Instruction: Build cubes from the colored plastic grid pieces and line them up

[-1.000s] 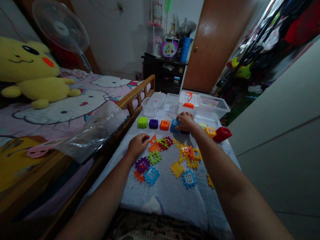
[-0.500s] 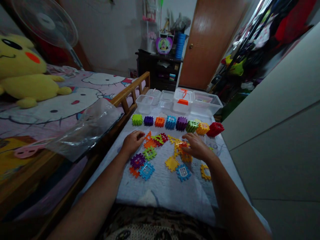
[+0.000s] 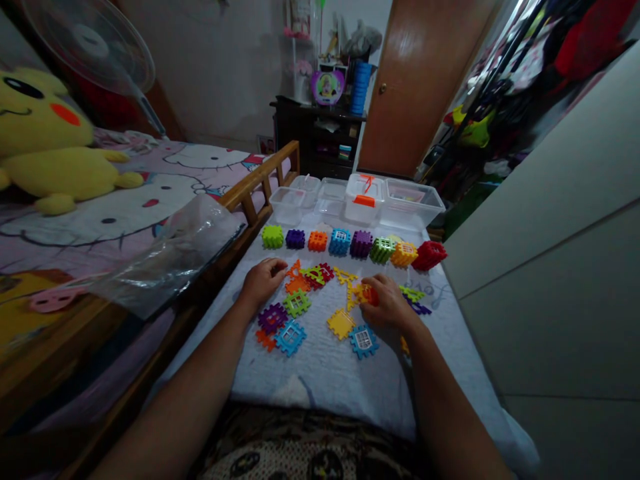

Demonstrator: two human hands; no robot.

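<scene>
My left hand (image 3: 264, 281) rests on the cloth at the left, fingers loosely bent with a gap at the thumb, holding nothing. Beside its fingertips lie orange building tiles (image 3: 298, 283), a lime triangular tile (image 3: 313, 273) and a red tile (image 3: 326, 272). Closer to me are a green tile (image 3: 297, 303), a purple tile (image 3: 273, 319) and a blue window tile (image 3: 291, 337). My right hand (image 3: 386, 301) has its fingers closed on an orange tile (image 3: 370, 294) over yellow pieces (image 3: 350, 293). Below it lie a yellow square tile (image 3: 341, 325) and another blue window tile (image 3: 364, 341).
A row of tile stacks sorted by colour, from lime (image 3: 273, 237) to red (image 3: 431, 255), crosses the table. Clear plastic boxes (image 3: 413, 203) stand behind them. A wooden bed rail (image 3: 260, 179) borders the left side; a pale cabinet (image 3: 560, 253) is at the right.
My right hand has come down slightly and its fingers have closed on the orange tile. Green and dark blue pieces to its right now show more. My left hand stays nearly still.
</scene>
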